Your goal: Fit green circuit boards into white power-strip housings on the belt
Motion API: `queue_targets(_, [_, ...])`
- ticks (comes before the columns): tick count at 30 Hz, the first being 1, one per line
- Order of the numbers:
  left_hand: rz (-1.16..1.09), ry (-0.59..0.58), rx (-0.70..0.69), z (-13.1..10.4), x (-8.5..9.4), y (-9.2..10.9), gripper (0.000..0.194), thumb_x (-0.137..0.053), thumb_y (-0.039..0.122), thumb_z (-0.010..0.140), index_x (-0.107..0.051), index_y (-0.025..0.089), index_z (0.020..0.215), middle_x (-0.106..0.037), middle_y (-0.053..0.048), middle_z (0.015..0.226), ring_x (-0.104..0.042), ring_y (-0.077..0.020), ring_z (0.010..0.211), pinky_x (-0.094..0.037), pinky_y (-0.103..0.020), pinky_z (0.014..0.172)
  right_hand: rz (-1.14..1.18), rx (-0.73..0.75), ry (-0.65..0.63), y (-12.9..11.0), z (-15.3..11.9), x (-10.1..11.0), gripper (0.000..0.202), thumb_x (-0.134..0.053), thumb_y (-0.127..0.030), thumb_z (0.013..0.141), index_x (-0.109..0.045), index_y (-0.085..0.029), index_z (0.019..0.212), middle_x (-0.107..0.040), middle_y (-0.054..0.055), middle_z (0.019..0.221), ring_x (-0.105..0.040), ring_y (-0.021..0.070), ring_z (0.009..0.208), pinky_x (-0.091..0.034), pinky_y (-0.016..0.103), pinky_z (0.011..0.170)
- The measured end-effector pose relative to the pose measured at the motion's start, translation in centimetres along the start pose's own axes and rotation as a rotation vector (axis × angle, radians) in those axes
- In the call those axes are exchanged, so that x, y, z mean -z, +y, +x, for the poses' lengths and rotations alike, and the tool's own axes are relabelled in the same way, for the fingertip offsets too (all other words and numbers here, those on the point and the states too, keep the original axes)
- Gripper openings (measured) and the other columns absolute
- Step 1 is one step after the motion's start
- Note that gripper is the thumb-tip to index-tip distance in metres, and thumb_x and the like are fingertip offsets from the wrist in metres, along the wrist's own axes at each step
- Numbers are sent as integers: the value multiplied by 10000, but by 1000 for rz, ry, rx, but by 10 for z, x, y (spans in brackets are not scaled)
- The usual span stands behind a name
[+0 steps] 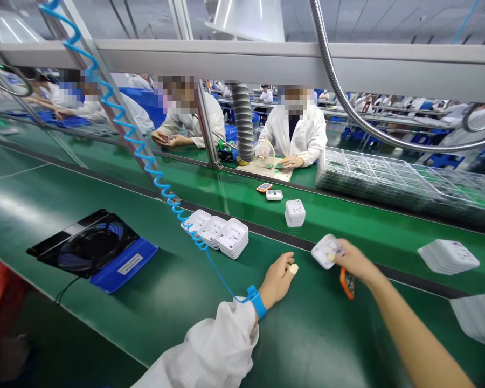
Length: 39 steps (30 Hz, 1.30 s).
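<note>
My right hand grips a small white plastic socket housing just above the green bench, near the black strip at the belt's edge. An orange-edged part lies under my right wrist. My left hand rests on the bench with its fingers curled and a yellowish finger cot on one fingertip; it holds nothing. A blue wrist strap sits on my left wrist, and its coiled blue cord rises to the upper left.
Stacks of white housings stand left of my hands; another stack sits on the belt, more at right. A black and blue fan unit lies at left. Clear trays are piled far right. People in white coats work across the belt.
</note>
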State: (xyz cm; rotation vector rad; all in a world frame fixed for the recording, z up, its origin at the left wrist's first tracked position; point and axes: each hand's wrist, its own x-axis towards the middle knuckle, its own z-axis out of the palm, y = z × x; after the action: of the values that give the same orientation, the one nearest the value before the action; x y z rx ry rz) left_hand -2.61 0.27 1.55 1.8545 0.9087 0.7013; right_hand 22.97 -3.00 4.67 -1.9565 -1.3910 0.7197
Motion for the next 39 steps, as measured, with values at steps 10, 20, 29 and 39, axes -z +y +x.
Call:
queue_targets(10, [-1, 54, -44, -6, 0, -14, 335, -452, 155, 777, -492, 177, 1109, -556, -66, 1050, -533, -159, 892, -436, -329, 834, -516, 429, 457, -88, 84, -70, 756, -576, -396, 745, -223, -163, 1372, -296, 187, 1352, -329, 332, 1176, -336, 453, 897])
queue_targets(20, [-8, 56, -13, -8, 5, -8, 365, -448, 108, 724, -501, 207, 1071, -551, -50, 1017, -514, -178, 882, -416, -328, 802, -367, 339, 520, -102, 127, -145, 623, -533, -238, 717, -323, -181, 1301, -251, 160, 1359, -366, 303, 1120, -372, 427, 886])
queue_targets(29, [-96, 304, 33, -3, 34, -9, 653, -464, 167, 771, -198, 203, 1366, -325, -116, 1366, -413, -227, 1160, -385, -389, 940, 473, 153, 45, -102, 57, -86, 675, -609, -385, 677, -339, -226, 1274, -476, 100, 1231, -509, 250, 1043, -451, 387, 827])
queue_targets(39, [-188, 97, 39, -44, 70, 0, 445, -487, 93, 623, -527, 197, 1054, -496, -66, 1141, -489, -219, 1043, -392, -339, 920, 141, 106, -515, -91, 48, -93, 489, -387, -577, 814, -567, -148, 965, -615, 97, 873, -588, 197, 732, -457, 366, 705])
